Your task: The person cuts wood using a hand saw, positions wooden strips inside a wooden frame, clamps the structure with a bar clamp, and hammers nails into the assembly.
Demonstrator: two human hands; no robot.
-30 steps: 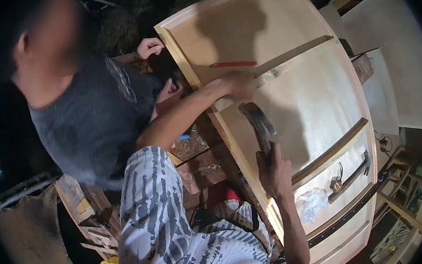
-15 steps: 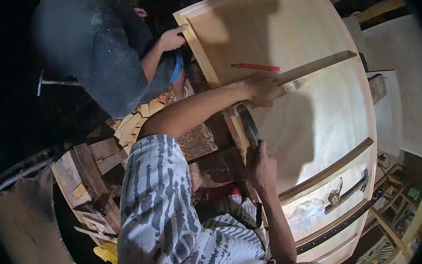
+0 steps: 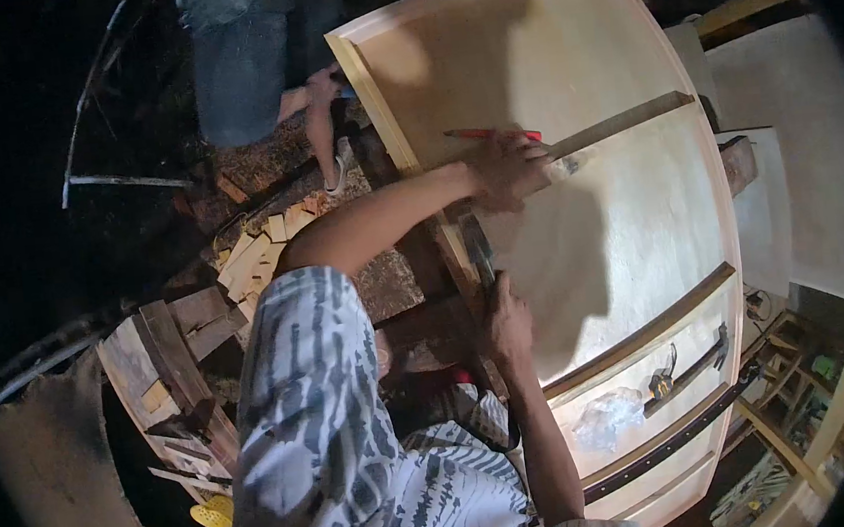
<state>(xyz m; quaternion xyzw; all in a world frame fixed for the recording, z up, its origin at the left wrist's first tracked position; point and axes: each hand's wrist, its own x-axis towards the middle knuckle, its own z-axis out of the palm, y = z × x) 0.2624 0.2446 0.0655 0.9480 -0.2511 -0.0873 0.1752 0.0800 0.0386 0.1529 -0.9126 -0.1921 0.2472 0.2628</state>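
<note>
My left hand (image 3: 512, 170) is closed on the near end of a wooden slat (image 3: 621, 126) that crosses a large framed plywood panel (image 3: 445, 71). A red pencil (image 3: 471, 134) lies on the panel just beyond it, partly covered by my fingers. Below, my right hand (image 3: 509, 321) grips a hammer (image 3: 478, 244) by its handle. The dark hammer head points up, close to the panel's near edge strip and below my left hand. What the slat's end rests against is hidden by my left hand.
Another slat (image 3: 639, 335), a clear plastic bag (image 3: 608, 420) and a tape measure (image 3: 661, 383) lie on the panel's lower part. Wood offcuts (image 3: 253, 263) are piled at left. A co-worker (image 3: 244, 68) stands at upper left beside a thin metal rod (image 3: 129, 179).
The co-worker's hand has left the panel's corner and is now lower, beside their leg; their body has shifted up and away. My left hand now covers more of the pencil. The hammer stays in my right hand.
</note>
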